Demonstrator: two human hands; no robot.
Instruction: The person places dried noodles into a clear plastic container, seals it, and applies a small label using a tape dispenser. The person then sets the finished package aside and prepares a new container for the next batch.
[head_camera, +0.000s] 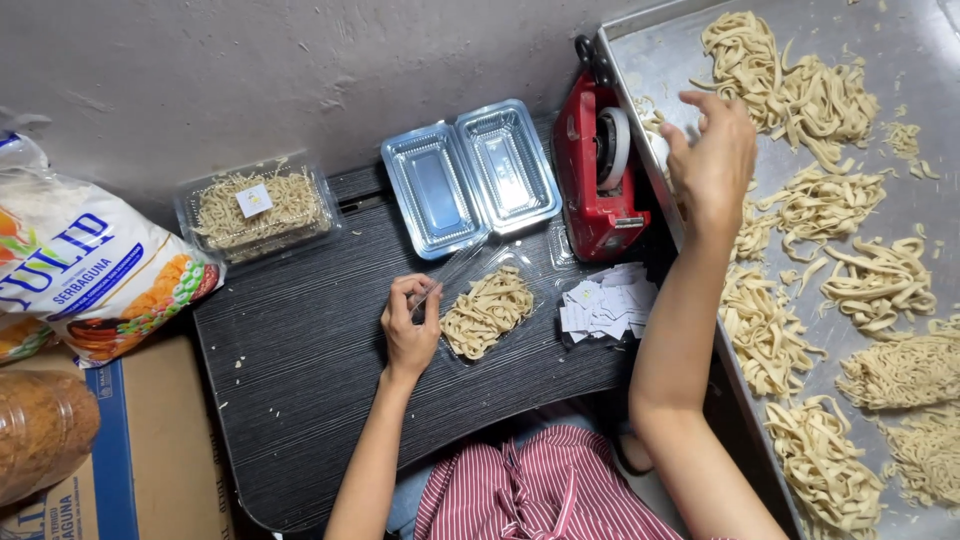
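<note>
The left hand (408, 325) rests low near the middle, fingers curled with thumb and forefinger pinched together. The right hand (712, 160) reaches far forward on a nearly straight bare forearm, fingers loosely spread and bent.

glossy clear plastic container (470, 178), matt metal tray (900, 60)

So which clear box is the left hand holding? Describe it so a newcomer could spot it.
Start at the black table. Near its right side, just left of the paper slips, lies the box pinched by the left hand. Unlike its neighbours, it holds wide noodles and its lid is open.
</note>
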